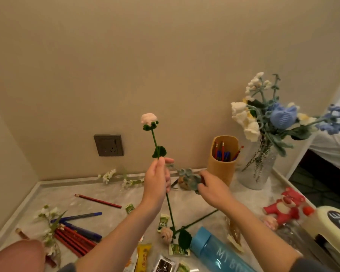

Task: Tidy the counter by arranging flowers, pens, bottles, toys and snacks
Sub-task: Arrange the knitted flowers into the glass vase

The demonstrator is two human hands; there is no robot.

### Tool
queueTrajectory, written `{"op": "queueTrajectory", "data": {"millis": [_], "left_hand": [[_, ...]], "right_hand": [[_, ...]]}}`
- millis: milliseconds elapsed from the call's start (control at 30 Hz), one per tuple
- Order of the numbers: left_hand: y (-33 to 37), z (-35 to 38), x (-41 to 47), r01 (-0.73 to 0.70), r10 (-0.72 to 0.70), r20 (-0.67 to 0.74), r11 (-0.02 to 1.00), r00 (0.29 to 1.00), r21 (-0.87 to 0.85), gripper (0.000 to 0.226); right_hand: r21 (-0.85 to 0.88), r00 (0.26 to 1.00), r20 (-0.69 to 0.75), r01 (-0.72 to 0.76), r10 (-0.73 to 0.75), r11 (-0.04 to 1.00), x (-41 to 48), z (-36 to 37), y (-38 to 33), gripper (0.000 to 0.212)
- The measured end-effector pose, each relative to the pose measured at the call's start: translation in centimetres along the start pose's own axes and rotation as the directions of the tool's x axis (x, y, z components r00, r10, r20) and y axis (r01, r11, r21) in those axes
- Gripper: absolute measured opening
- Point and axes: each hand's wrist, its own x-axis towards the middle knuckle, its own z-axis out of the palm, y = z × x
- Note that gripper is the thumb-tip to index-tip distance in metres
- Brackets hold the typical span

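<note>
Pink flower (pixel 149 118) is pinched in the left hand (pixel 157 183), green sprig (pixel 188 176) in the right hand (pixel 212 190). Pens (pixel 75 237) at eight o'clock are left unsorted.

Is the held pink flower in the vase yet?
No, the left hand holds the pink flower upright by its stem, left of the glass vase.

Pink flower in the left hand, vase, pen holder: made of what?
Pink flower: crocheted yarn by its fuzzy, matte stitches; stem probably yarn-wrapped wire. Vase: clear, bumpy glass or plastic; stems show through. Pen holder: smooth matte tan, maybe plastic or bamboo.
</note>
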Motion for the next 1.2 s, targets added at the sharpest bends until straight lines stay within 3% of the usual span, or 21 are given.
{"op": "queueTrajectory", "data": {"millis": [100,200,433,567,767,933,1033,1133,1200], "left_hand": [[0.8,2.0,-0.6,-0.077,0.077,0.001,0.997,0.997,-0.016,0.033],[1.6,5.4,-1.4,-0.133,0.136,0.049,0.988,0.989,-0.074,0.027],[2.8,15.2,-3.5,-0.239,0.258,0.122,0.959,0.958,-0.15,0.022],[2.8,20.0,-4.5,-0.278,0.307,0.164,0.944,0.938,-0.18,0.02],[2.2,25.5,-3.8,-0.316,0.335,0.183,0.94,0.924,-0.128,0.021],[-0.1,28.4,-1.9,-0.216,0.205,0.109,0.971,0.973,0.105,0.018],[-1.5,29.6,-0.5,-0.128,0.106,0.098,0.958,0.99,0.257,0.035],[-1.9,30.4,0.7,-0.074,0.04,0.15,0.97,0.988,0.233,0.039],[-1.9,30.8,1.5,-0.071,0.029,0.185,0.972,0.982,0.225,0.027]], "right_hand": [[0.302,0.99,-0.119,-0.04,0.079,0.953,-1.1,-2.7,-0.7,0.01],[0.542,0.962,-0.222,-0.011,0.156,0.84,-3.0,-6.4,-0.3,0.015],[0.776,0.903,-0.347,0.125,0.252,0.619,-8.4,-15.5,2.2,0.02],[0.764,0.875,-0.411,0.178,0.256,0.62,-9.8,-19.9,5.0,0.019],[0.591,0.778,-0.604,0.294,0.171,0.751,-9.7,-24.3,9.6,0.018],[0.427,0.669,-0.738,0.355,0.093,0.831,-7.4,-26.7,11.1,0.012],[0.366,0.634,-0.772,0.378,0.05,0.85,-5.9,-27.1,11.1,0.016],[0.317,0.631,-0.776,0.381,0.006,0.869,-4.3,-27.1,10.8,0.012],[0.277,0.631,-0.776,0.377,-0.026,0.884,-3.3,-27.2,10.7,0.012]]}}
